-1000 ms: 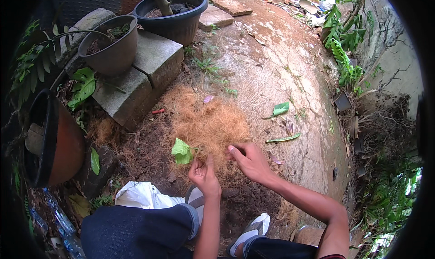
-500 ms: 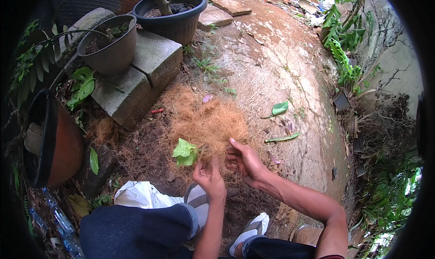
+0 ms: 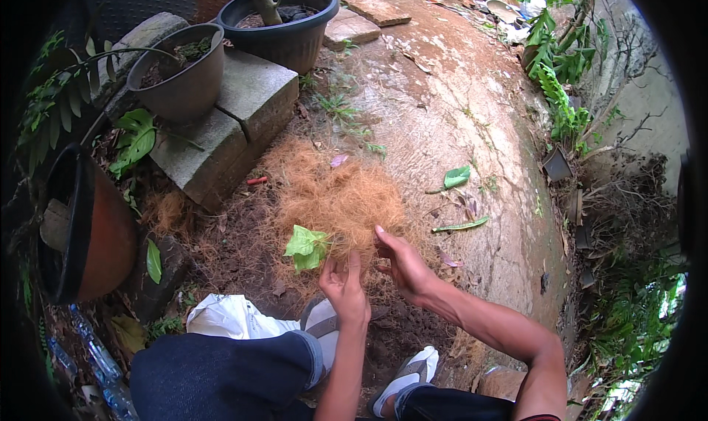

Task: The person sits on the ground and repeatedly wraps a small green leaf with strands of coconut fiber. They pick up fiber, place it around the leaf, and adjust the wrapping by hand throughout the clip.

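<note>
A heap of brown coconut fibre (image 3: pixel 332 196) lies on the ground in front of me. At its near edge, a small leafy green cutting (image 3: pixel 305 248) lies against the fibre, its thin stem running toward my left hand (image 3: pixel 345 290). The fingers of that hand are closed at the stem, though the exact grip is hidden. My right hand (image 3: pixel 407 268) is curled at the near right edge of the heap. Its thumb points up along strands of fibre, and the fingers are partly covered by them.
Potted plants stand on concrete blocks (image 3: pixel 221 119) at the upper left, beside a tilted orange-brown pot (image 3: pixel 107 233). A white sack (image 3: pixel 232 316) lies by my left shoe. Loose leaves (image 3: pixel 456 176) are scattered on the paved slope (image 3: pixel 494 266) to the right.
My left hand and the leafy cutting have shifted slightly right. My right hand's fingers have tucked a little further into the fibre.
</note>
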The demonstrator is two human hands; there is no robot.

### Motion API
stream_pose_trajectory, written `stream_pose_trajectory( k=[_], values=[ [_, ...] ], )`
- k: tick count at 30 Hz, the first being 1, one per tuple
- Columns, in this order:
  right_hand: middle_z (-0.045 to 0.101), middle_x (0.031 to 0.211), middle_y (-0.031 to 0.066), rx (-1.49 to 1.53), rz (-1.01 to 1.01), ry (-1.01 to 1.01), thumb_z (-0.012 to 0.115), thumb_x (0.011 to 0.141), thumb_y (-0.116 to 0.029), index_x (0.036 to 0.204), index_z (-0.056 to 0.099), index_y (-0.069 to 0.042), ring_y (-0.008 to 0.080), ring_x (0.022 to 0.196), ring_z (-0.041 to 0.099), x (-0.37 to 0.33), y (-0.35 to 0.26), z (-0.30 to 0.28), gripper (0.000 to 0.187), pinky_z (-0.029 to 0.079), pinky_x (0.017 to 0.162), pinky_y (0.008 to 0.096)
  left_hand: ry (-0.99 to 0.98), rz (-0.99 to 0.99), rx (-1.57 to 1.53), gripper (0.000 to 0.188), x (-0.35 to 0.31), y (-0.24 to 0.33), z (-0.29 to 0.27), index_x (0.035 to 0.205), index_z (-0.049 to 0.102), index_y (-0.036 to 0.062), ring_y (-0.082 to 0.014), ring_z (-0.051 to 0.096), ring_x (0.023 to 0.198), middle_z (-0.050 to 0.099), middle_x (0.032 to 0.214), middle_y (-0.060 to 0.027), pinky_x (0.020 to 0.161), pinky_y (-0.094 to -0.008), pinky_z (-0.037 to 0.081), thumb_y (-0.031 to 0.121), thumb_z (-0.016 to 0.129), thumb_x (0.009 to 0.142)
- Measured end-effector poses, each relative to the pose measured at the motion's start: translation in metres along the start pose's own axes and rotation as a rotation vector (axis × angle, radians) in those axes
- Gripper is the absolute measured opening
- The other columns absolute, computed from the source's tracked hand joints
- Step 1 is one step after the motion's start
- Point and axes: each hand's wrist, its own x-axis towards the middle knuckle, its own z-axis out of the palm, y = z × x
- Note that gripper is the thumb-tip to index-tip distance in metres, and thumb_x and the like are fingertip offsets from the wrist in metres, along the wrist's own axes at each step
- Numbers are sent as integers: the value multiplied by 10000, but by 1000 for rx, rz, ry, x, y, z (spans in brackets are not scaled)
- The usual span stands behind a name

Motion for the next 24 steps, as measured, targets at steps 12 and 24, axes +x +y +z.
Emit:
stream_pose_trajectory(
  k=[12,24],
  values=[
    [710,1265,127,15,44,-91,543,1047,-374,1224,682,-25,213,1205,635,12,2,-35,416,385,1108,436,96,-109,-210,224,11,25,4,1203,638,49,-81,687,879,727,1067,-33,732,-217,542,8,691,989],
    [368,1544,384,-1244,-1190,-183,612,971,-275,1487,352,179,506,1480,351,-20,20,1,735,313,1215,538,113,-66,-48,160,13,13,-4,960,561,94,-66,623,784,642,888,6,648,-223,506,25,702,991]
  ],
)
